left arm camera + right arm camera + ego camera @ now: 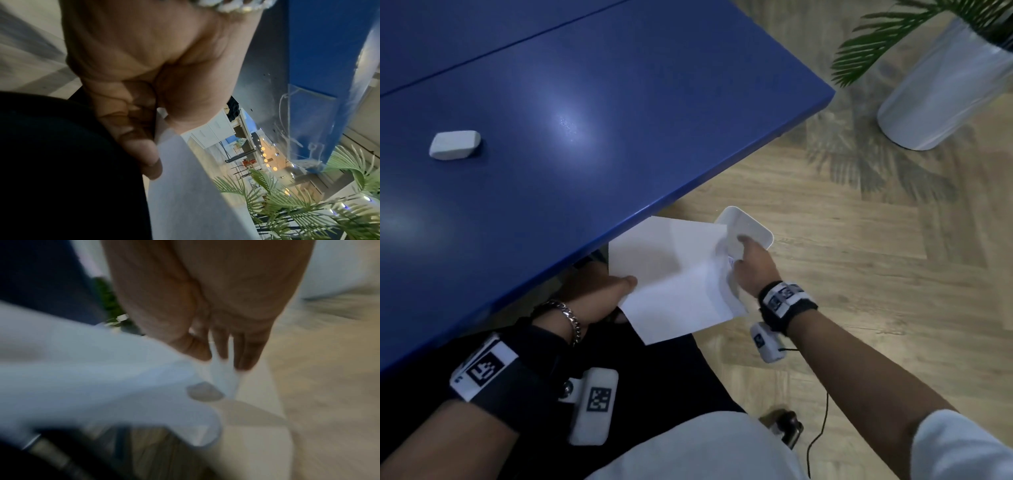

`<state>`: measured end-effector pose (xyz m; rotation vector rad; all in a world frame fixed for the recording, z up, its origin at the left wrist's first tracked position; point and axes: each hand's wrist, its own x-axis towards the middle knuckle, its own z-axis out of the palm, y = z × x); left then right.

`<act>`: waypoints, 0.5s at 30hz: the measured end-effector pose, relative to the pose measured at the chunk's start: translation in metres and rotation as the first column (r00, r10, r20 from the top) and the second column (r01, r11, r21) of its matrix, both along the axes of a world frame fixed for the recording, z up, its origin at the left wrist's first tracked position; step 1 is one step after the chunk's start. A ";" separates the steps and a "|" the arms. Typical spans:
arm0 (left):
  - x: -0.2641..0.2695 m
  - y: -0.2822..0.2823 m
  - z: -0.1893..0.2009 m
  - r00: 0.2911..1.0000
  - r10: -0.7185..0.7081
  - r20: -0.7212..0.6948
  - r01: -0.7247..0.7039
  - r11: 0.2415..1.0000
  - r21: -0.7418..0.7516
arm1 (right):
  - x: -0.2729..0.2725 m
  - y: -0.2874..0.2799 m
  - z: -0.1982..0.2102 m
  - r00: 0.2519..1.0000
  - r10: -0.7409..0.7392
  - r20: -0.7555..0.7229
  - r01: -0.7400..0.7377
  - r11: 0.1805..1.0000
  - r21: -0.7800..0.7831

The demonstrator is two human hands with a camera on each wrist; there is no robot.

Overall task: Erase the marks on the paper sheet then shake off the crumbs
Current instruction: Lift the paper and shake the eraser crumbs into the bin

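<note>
A white paper sheet (674, 270) hangs bent in the air, just off the blue table's (585, 137) front edge and above my lap. My left hand (628, 286) pinches its left edge between thumb and curled fingers (133, 134), with the sheet (185, 194) running away from them. At the sheet's right edge, thumb and fingers of my right hand (738, 255) pinch it over a white bin (753, 226) on the floor. A small blue mark shows on the paper by the right fingers. The right wrist view is blurred, with fingers (222, 347) on paper (102, 378). The white eraser (454, 144) lies alone on the table, far left.
A white pot (941, 89) with a green palm stands on the wooden floor at the upper right. A black cable (822, 421) trails from my right wrist. My dark trousers (671, 377) are directly under the sheet.
</note>
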<state>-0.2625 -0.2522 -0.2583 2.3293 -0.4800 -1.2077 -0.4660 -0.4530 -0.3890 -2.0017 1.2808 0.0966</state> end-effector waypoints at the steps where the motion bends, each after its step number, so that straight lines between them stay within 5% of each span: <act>1: -0.002 -0.002 0.000 1.000 0.014 -0.028 -0.014 1.000 -0.006 | 0.013 0.014 0.014 0.989 0.058 0.139 -0.036 0.987 -0.154; 3: -0.003 -0.007 -0.001 0.993 0.053 -0.102 -0.056 0.998 -0.034 | 0.043 0.050 0.041 0.884 0.364 0.293 -0.261 0.904 -0.338; 5: -0.004 -0.009 -0.001 0.986 0.082 -0.145 -0.091 0.995 -0.053 | 0.067 0.080 0.056 0.733 0.571 0.368 -0.492 0.820 -0.292; 8: -0.004 -0.005 -0.003 0.973 0.123 -0.194 -0.141 0.987 -0.082 | 0.073 0.093 0.050 0.698 0.573 0.429 -0.583 0.803 -0.124; 10: -0.006 0.000 -0.002 0.943 0.196 -0.270 -0.232 0.967 -0.108 | 0.056 0.078 0.017 0.768 0.609 0.200 -0.590 0.793 -0.150; 12: -0.005 0.006 -0.004 0.932 0.233 -0.277 -0.276 0.952 -0.130 | 0.027 0.046 -0.028 0.809 0.553 -0.200 -0.585 0.793 -0.172; 15: -0.001 0.013 -0.007 0.936 0.212 -0.281 -0.264 0.951 -0.161 | -0.019 0.004 -0.058 0.753 0.350 -0.557 -0.495 0.859 -0.131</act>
